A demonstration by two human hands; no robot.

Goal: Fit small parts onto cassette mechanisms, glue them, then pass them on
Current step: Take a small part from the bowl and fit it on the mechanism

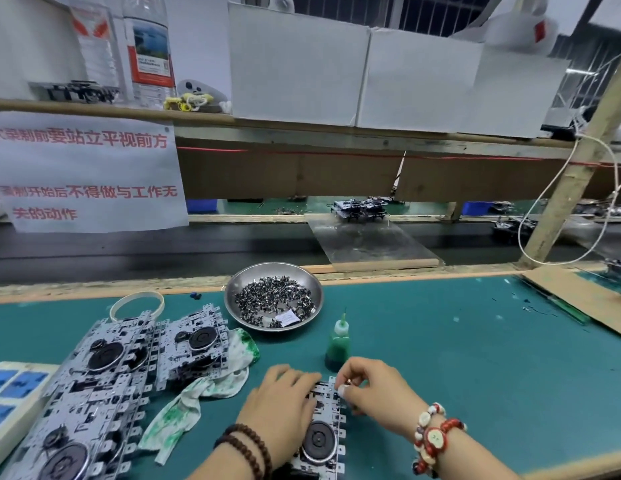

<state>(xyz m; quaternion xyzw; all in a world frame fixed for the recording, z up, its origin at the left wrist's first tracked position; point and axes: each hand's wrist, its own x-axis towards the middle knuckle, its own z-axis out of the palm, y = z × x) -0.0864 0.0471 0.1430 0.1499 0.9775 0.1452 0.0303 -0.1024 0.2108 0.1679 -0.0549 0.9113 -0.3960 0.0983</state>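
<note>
Right hand [375,389]: pinches a small part at the mechanism's top edge, apparently seating it. Left hand [281,407]: fingers flat, pressing the cassette mechanism [321,438] steady on the mat. Glue bottle [338,344] just beyond; parts bowl [233,299] farther; stacked mechanisms [104,386] left, likely awaiting.

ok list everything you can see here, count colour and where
cassette mechanism: one, silver with a black wheel, on the mat under the hands
stacked mechanisms: several, count unclear, silver and black, left on the mat
metal bowl: one, silver, holding small dark parts, behind the hands
glue bottle: one, green, upright beside the bowl
rag: one, white with green stains, partly under the stacks
tape ring: one, pale, far left of the bowl
paper sign: one, white with red writing, upper left
mat: one, green, covering the bench
left hand: rests on the mechanism
right hand: pinches a small part
</note>
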